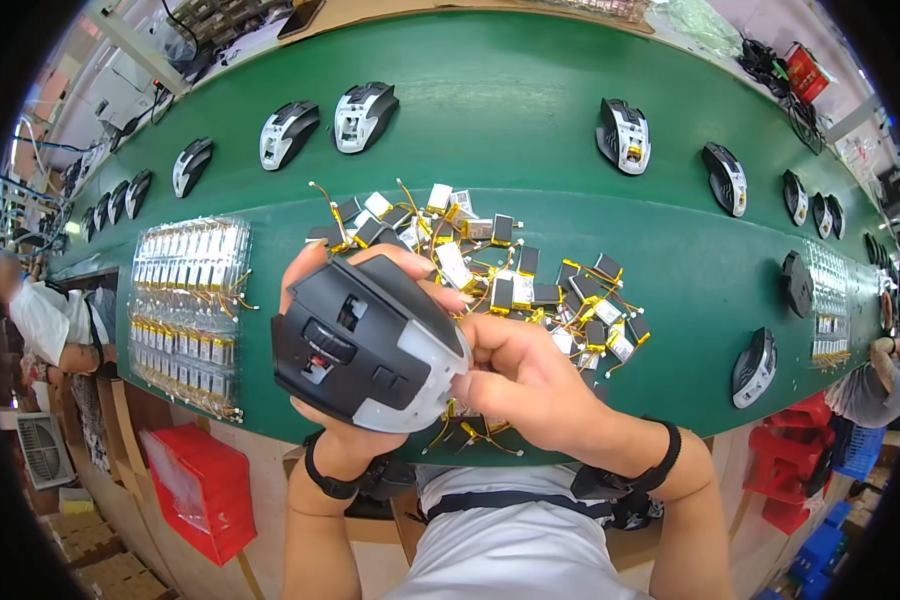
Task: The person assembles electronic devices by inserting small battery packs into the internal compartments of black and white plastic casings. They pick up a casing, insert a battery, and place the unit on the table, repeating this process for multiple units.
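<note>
A black and white computer mouse is tilted up in front of me, its scroll wheel toward the left. My left hand is wrapped round it from beneath, with fingertips showing past its far edge. My right hand is closed at the mouse's white right end, thumb and forefinger against that edge. Whether something small is between those fingers is hidden. Just beyond both hands lies a loose heap of small battery packs, silver and black with yellow tape and thin wires.
On the left, clear plastic trays hold rows of battery packs. More mice stand along the green table's far side, and one mouse lies at the near right. Red bins are below the table edge. Other people sit at both sides.
</note>
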A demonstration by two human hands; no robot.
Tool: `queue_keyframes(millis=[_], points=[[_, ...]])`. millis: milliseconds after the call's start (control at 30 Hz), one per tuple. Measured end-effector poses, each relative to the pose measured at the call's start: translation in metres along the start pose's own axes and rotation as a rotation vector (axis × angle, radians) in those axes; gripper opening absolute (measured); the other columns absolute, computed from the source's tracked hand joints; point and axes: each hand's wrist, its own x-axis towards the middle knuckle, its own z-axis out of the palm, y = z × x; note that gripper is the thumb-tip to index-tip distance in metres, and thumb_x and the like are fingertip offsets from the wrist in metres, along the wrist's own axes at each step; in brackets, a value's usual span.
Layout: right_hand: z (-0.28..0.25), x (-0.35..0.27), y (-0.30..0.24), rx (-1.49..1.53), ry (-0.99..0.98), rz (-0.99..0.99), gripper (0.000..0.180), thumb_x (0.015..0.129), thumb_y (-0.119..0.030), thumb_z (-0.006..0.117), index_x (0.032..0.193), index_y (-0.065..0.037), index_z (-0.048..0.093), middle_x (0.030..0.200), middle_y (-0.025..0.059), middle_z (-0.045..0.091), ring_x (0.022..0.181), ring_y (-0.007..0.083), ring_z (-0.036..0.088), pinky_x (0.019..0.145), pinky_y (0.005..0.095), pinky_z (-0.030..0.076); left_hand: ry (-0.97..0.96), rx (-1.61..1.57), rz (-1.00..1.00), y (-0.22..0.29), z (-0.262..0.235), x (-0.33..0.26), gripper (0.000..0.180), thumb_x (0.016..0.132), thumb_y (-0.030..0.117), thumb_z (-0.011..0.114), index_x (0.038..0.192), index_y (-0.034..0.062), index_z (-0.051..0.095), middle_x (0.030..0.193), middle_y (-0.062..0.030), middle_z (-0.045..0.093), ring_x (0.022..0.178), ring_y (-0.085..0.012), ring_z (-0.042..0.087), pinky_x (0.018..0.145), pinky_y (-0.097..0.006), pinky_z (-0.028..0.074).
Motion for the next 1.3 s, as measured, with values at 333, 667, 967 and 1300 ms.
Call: queue_keyframes(millis=[333,667,967,1300], points=[[-0.002,0.001,-0.005,0.018,-0.037,0.029,0.02,0.089,-0.019,0.068,0.094,-0.001,0.059,0.074,-0.0042,0.055,0.066,0.0022,0.048,0.06,0.0215,0.04,-0.001,-0.118,0.009,-0.013,-0.005,0.006,0.086,0.091,0.073,0.036,0.15,0.013,0.02,0.123,-0.0259,0.053,0.097,-0.0357,0.066,0.081,-0.047,0.057],[-0.029,-0.005,-0.031,-0.372,0.288,-0.396,0.04,0.085,-0.001,0.073,0.12,0.002,0.054,0.102,0.0094,0.068,0.092,0.0103,0.064,0.072,0.0233,0.053,-0.001,-0.315,-0.122,-0.029,-0.005,0.016,0.072,0.101,0.058,0.027,0.15,0.0051,0.025,0.122,-0.023,0.056,0.096,-0.0332,0.065,0.084,-0.042,0.054],[-0.015,0.002,-0.013,0.195,0.248,-0.324,0.035,0.089,-0.004,0.071,0.119,0.003,0.055,0.099,0.0127,0.07,0.087,0.0135,0.065,0.074,0.0264,0.053,0.005,-0.416,-0.31,-0.035,-0.014,0.017,0.065,0.102,0.057,0.023,0.149,0.0126,0.031,0.126,-0.0202,0.057,0.102,-0.0321,0.066,0.087,-0.044,0.056],[-0.015,0.012,-0.009,-1.292,0.242,-1.091,0.043,0.069,-0.002,0.074,0.112,-0.001,0.071,0.092,0.0083,0.06,0.073,0.0202,0.06,0.061,0.0316,0.05,0.076,-0.431,-0.364,-0.03,-0.019,0.019,0.063,0.103,0.056,0.021,0.144,0.0114,0.037,0.122,-0.0211,0.06,0.096,-0.0313,0.067,0.082,-0.042,0.057]])
